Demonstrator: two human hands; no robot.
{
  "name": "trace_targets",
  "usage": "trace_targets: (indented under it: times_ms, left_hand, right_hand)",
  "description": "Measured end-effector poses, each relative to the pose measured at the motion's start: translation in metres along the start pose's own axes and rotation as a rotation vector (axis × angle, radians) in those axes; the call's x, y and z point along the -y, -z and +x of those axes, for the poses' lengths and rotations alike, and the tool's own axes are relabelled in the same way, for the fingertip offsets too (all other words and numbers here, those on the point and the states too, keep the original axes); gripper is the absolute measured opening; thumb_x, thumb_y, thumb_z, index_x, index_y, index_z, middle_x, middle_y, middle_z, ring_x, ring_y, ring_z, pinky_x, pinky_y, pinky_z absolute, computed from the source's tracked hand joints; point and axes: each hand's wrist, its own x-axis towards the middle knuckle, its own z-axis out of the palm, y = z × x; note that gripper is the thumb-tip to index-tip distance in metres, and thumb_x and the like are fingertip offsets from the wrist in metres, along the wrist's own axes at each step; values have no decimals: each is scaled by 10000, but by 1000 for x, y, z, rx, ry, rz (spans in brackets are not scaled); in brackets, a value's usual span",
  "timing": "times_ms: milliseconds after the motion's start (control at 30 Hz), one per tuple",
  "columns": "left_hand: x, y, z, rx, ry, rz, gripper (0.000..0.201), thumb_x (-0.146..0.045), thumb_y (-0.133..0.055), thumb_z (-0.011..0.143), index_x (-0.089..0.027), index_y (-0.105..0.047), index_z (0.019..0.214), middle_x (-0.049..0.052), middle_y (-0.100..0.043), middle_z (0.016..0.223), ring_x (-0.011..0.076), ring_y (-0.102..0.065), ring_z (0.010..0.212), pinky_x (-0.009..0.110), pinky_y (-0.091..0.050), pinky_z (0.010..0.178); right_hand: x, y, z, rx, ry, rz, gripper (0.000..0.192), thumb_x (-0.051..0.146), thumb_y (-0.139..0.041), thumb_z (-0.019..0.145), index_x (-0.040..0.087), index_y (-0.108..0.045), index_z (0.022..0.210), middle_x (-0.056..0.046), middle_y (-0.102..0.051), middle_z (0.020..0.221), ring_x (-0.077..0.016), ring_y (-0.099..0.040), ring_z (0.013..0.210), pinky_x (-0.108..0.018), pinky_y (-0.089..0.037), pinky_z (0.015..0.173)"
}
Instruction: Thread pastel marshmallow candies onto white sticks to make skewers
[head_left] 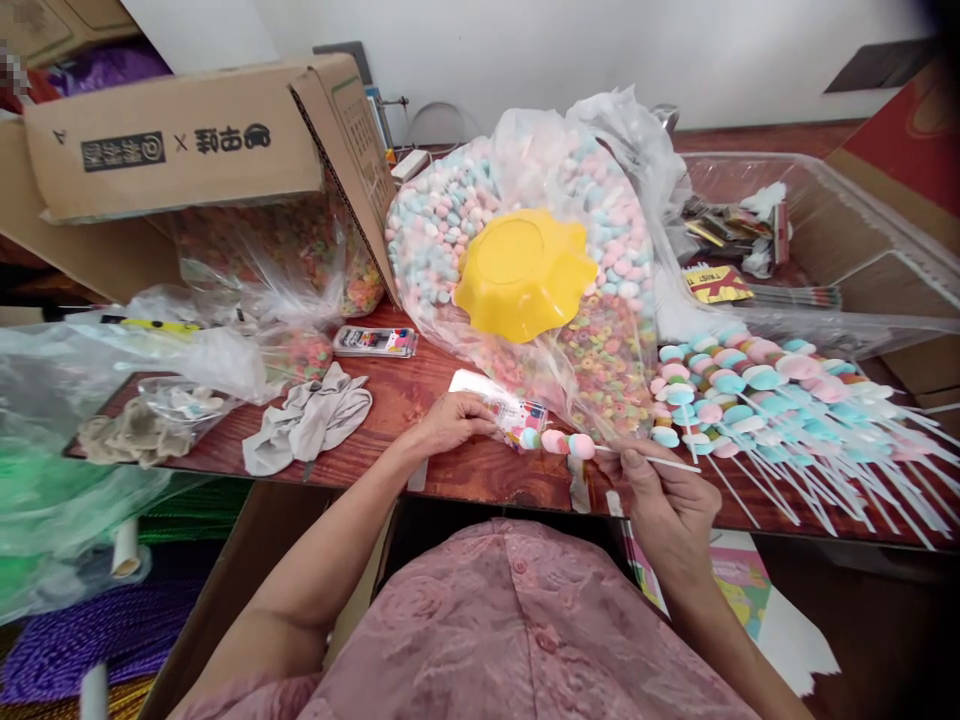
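Pink patterned cloth (pixel 517 630) of the person's top fills the bottom of the view, just below the near edge of the red-brown bench (pixel 420 385). Right hand (pixel 664 500) is pinched shut on the white stick of a candy skewer (pixel 570 443), which lies level over the near edge with three pastel sweets threaded on it. Left hand (pixel 450 420) rests at the skewer's other end, fingertips closed at the outermost sweet, apparently gripping it, though the contact is small in the frame. Just behind the left hand lies a printed packet (pixel 499 400). Toward the right end of the bench a heap of finished skewers (pixel 772 400) fans out, sticks pointing to the near right corner. Behind the hands stands a clear bag of pastel sweets (pixel 465 215) with a yellow bowl (pixel 525 270) set on it. Grey gloves (pixel 311 420) lie near the left, under a cardboard box (pixel 202 135).
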Motion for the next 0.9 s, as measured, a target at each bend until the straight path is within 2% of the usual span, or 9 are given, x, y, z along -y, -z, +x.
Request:
trace_targets:
  times_ms: [133, 233, 333, 400, 533, 600, 733, 800, 900]
  left_hand:
    - [-5, -3, -4, 3, -5, -80, 114, -259, -708, 741, -165, -752, 695, -3, -626, 676, 118, -536, 656, 255, -405, 683]
    - [-7, -6, -7, -9, -34, -119, 147, -291, -701, 759, -163, -744, 700, 2, -628, 685, 125, -537, 671, 263, -405, 696]
    - [-8, -10, -9, -31, -48, -149, 171, -307, -681, 781, -167, -733, 698, 2, -625, 667, 125, -526, 657, 264, -406, 686]
    - [-10, -13, -11, -79, -85, -147, 163, -301, -676, 788, -171, -728, 705, 8, -630, 688, 131, -536, 685, 265, -411, 702]
    - [-16, -17, -15, -155, -188, -89, 162, -285, -667, 809, -166, -705, 706, 30, -645, 762, 154, -565, 800, 282, -421, 788]
    - [-21, -19, -17, -131, -173, -82, 182, -286, -630, 838, -160, -684, 719, 25, -638, 760, 147, -560, 777, 277, -424, 777]
    - [-31, -20, -21, -41, -68, -98, 257, -349, -533, 907, -159, -646, 777, -7, -582, 724, 122, -511, 700, 247, -409, 704]
    - [-36, -22, -23, 20, -48, -117, 243, -403, -606, 864, -171, -664, 911, -10, -595, 787, 131, -513, 738, 243, -413, 717]
    - [-41, -26, -25, 161, -67, -108, 441, -425, -757, 736, -194, -660, 1099, -9, -615, 866, 153, -522, 793, 243, -419, 741]
  right_hand:
    - [0, -1, 0, 49, 54, -32, 153, 203, -624, 886, 265, -755, 936, 7, -739, 853, -136, -661, 733, -275, -527, 694]
    - [0, -2, 3, 103, -63, 86, 120, 253, -643, 878, 243, -763, 890, -8, -728, 794, -137, -648, 678, -275, -517, 638]
    - [-3, -3, 9, -26, -242, 337, 130, 336, -692, 842, 224, -757, 829, -13, -711, 725, -136, -634, 612, -265, -506, 560]
    - [-5, -3, 11, -119, -287, 422, 145, 358, -730, 806, 214, -751, 804, -11, -704, 704, -129, -621, 588, -255, -498, 536]
    - [-9, -3, 10, -71, -282, 352, 128, 329, -732, 811, 207, -755, 842, -23, -722, 766, -131, -632, 636, -269, -528, 594]
    - [-9, -5, 10, -38, -289, 377, 121, 332, -727, 815, 218, -755, 848, -22, -723, 769, -134, -639, 637, -278, -539, 602]
    - [-3, -9, 18, -72, -304, 498, 119, 346, -757, 780, 229, -745, 762, -11, -714, 712, -131, -633, 587, -272, -534, 546]
    - [0, -11, 22, -81, -290, 507, 134, 351, -772, 763, 222, -743, 741, -13, -708, 693, -130, -629, 577, -267, -529, 533]
    - [3, -12, 26, -52, -276, 493, 162, 377, -775, 758, 217, -752, 765, -18, -703, 673, -129, -626, 572, -257, -523, 523]
